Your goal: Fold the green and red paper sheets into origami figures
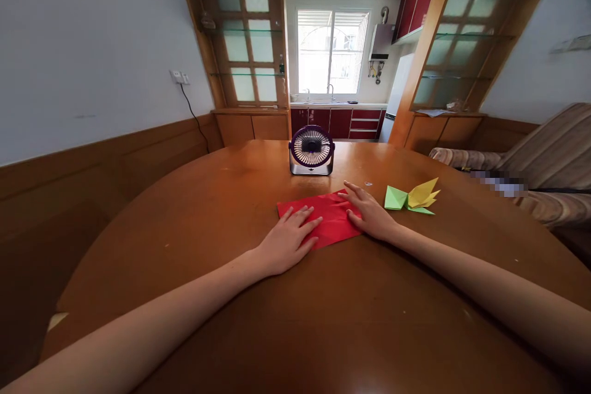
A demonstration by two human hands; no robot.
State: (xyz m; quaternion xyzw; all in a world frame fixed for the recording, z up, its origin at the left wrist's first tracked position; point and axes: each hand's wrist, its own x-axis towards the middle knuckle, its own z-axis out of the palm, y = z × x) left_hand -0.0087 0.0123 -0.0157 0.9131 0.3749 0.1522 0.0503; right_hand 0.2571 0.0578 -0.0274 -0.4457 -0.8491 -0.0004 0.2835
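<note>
A sheet of red paper [330, 221] lies flat on the brown worktop [198, 240], in front of the person and between the two hands. As seen, its longer extent runs crosswise, from left to right, with the right end angled a little farther from the person. The far edge slants the same way, and one corner points away, beside the right fingertips. The covered parts and the low viewing angle make it impossible to tell whether the sheet is truly longer than wide. Faint creases mark its surface.

The left hand [289, 240] rests palm down over the near left part of the sheet, fingers spread and pointing forward and to the right. The right hand [369, 212] lies over the right edge, its fingers apart and pointing forward and to the left. Neither hand grips anything.

Near the right hand sit a green folded paper [396, 197] and a yellow folded paper [421, 194], close together, the yellow tips fanning toward the right. A small purple fan [311, 146] stands upright beyond the red sheet.
</note>
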